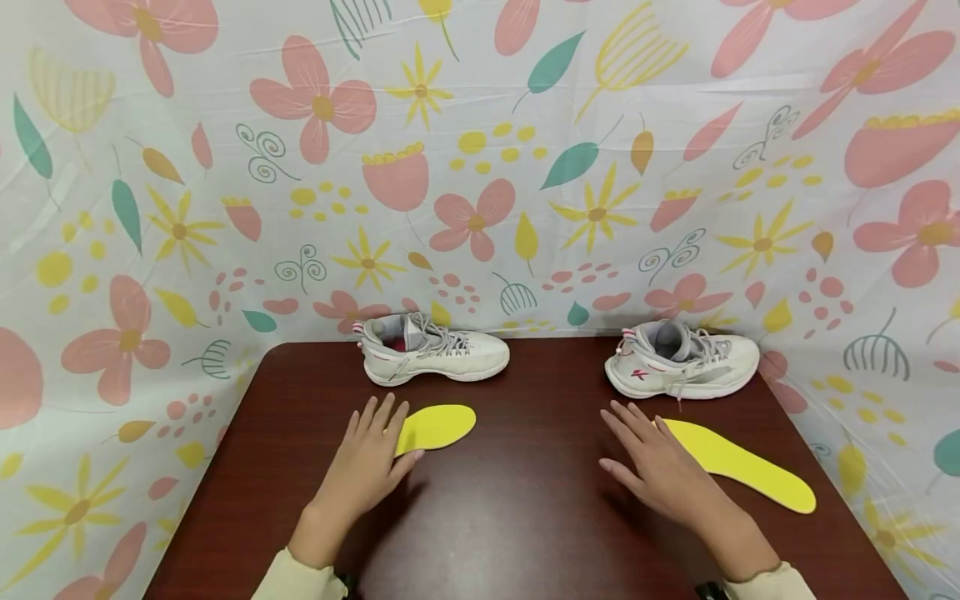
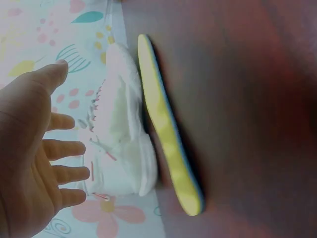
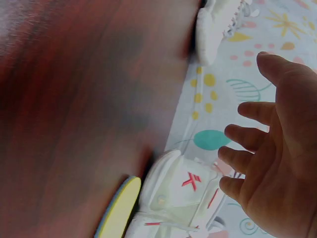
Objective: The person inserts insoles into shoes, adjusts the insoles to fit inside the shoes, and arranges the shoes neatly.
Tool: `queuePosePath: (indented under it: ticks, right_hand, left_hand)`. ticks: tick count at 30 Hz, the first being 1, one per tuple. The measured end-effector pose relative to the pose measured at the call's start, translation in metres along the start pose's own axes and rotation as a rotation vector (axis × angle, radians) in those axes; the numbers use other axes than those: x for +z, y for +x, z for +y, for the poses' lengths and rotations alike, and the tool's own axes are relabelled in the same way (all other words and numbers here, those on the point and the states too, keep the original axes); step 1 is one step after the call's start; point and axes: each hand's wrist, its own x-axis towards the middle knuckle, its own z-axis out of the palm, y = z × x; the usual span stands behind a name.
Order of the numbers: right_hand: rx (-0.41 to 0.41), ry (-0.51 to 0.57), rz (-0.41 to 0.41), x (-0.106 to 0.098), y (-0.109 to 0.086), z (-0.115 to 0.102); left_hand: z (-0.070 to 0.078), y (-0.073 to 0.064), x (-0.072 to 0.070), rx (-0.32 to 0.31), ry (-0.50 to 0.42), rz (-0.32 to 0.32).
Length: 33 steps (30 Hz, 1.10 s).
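Note:
My left hand point(image 1: 369, 460) hovers over the table with straight, spread fingers and holds nothing. In the head view it overlaps the heel end of a yellow insole point(image 1: 438, 427), which the left wrist view shows whole, lying beside a white sneaker point(image 2: 124, 129). My right hand point(image 1: 660, 467), also holding nothing, is stretched out left of a second yellow insole point(image 1: 750, 465) and overlaps its upper end. Behind the insoles stand the two sneakers, the left one point(image 1: 442, 354) and the right one point(image 1: 690, 367), both upright with toes to the right.
The dark wooden table point(image 1: 510, 517) ends at the back against a white cloth point(image 1: 480, 150) printed with flowers and leaves. Both sneakers stand close to that back edge. Cloth also hangs along the table's left and right sides.

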Motion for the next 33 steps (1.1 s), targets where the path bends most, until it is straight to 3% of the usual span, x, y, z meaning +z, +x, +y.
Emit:
queuePosePath:
  ticks: [10, 15, 22, 29, 33]
  right_hand:
    - [-0.036, 0.009, -0.031, -0.010, 0.017, -0.003]
    - [-0.078, 0.017, -0.019, -0.005, 0.026, 0.000]
    - [-0.135, 0.004, -0.025, 0.011, 0.037, 0.004]
    - [-0.215, 0.026, 0.001, 0.014, 0.051, 0.002]
    - [-0.250, 0.061, 0.010, 0.013, 0.060, -0.003]
  left_hand:
    - [-0.010, 0.031, -0.021, 0.054, 0.053, 0.043]
    - [-0.015, 0.049, -0.032, 0.086, 0.077, 0.078]
    - [-0.023, 0.074, -0.049, 0.082, 0.087, 0.065]
    - [-0.039, 0.099, -0.048, 0.140, 0.120, 0.098]
    - [-0.046, 0.109, -0.045, 0.162, 0.162, 0.066]
